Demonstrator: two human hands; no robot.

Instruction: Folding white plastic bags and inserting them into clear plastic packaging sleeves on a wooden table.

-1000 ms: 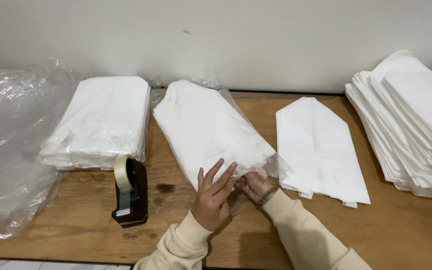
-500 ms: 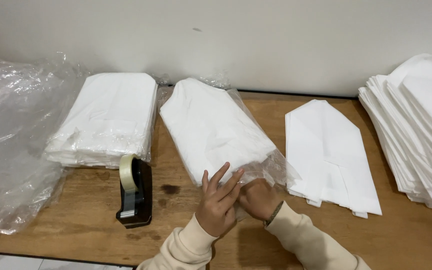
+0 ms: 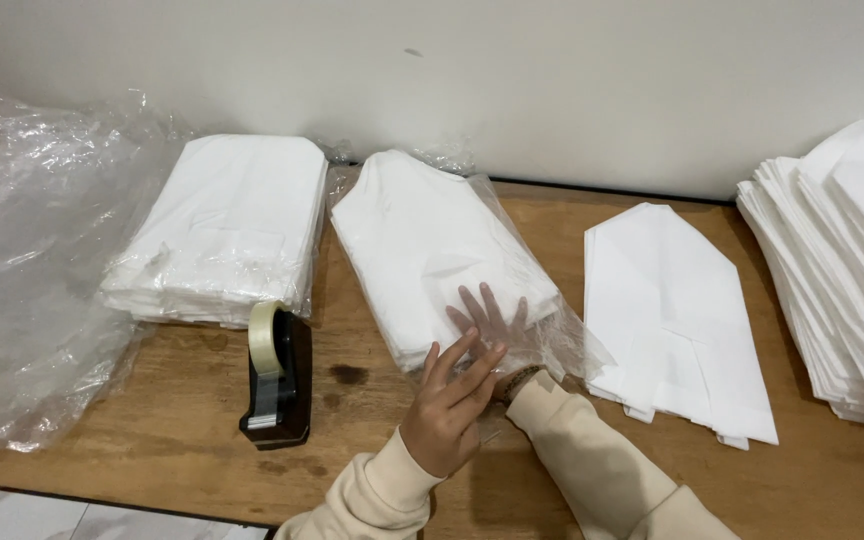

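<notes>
A stack of white folded sheets (image 3: 422,240) lies in a clear plastic bag (image 3: 564,345) in the middle of the wooden table (image 3: 192,440). My right hand (image 3: 487,315) is pushed into the bag's open near end. It lies flat with spread fingers on the stack and shows through the plastic. Just in front of the bag's mouth is my left hand (image 3: 447,410), fingers stretched out and apart, fingertips at the plastic edge. Whether its thumb pinches the film is hidden.
A black tape dispenser (image 3: 277,385) stands left of my hands. Behind it lies another bagged white stack (image 3: 222,225), with crumpled clear plastic (image 3: 32,270) at far left. A loose white folded pile (image 3: 672,300) lies right of the bag, and a tall fanned pile (image 3: 842,260) sits at far right.
My right hand has slid from the bag's mouth into the bag and onto the stack. My left hand has stayed at the opening. The view has shifted slightly to the left.
</notes>
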